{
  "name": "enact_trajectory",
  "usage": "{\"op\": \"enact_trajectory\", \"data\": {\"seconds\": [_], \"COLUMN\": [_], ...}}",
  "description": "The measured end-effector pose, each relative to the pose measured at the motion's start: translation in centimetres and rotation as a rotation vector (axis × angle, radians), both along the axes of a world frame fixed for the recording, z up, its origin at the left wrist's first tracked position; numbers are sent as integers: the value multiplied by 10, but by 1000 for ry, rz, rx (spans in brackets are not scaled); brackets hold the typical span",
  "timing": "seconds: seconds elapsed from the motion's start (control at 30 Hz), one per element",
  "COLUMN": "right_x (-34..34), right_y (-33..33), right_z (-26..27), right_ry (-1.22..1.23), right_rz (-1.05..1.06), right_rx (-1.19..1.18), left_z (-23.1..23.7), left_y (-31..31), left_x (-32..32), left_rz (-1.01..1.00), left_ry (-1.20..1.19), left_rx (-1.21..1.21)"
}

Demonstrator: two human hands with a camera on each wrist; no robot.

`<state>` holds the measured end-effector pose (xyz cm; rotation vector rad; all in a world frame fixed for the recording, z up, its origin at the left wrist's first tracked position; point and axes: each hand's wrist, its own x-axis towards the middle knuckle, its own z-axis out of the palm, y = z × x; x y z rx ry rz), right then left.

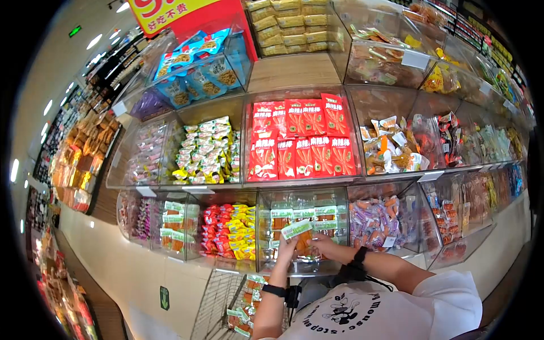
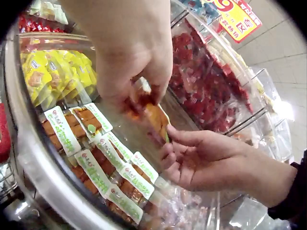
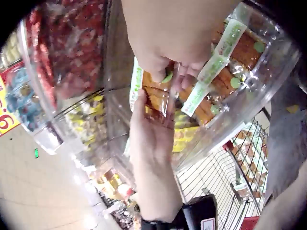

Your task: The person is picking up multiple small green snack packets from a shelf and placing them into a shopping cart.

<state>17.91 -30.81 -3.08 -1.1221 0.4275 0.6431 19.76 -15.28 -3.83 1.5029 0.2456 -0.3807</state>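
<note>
Our L hand (image 1: 287,250) and R hand (image 1: 325,247) both pinch one packet (image 1: 297,229) over the clear bin (image 1: 259,226). Shiny film + fingertip-only hold = prob. slip risk, esp. if one side loosens; it'd likely drop among lookalike packs (image 1: 326,211). Cart (image 1: 211,294): approx. 7 o'clock.
</note>
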Motion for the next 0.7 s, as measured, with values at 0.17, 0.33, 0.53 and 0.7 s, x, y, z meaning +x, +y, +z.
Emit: {"op": "enact_trajectory", "data": {"seconds": [0.17, 0.33, 0.53, 0.7], "right_x": [43, 66, 60, 72], "right_y": [13, 10, 11, 19], "right_z": [-104, -72, -175, -143], "right_ry": [68, 136, -88, -31], "right_rz": [-334, -280, -337, -24], "right_rx": [-176, -417, -464, -1072], "left_z": [-47, -74, -65, -89], "left_y": [8, 3, -4, -4], "left_x": [46, 58, 67, 71], "left_rz": [-224, -569, -888, -1026], "left_ry": [-225, -667, -331, -144], "left_rx": [532, 962, 1093, 1190]}}
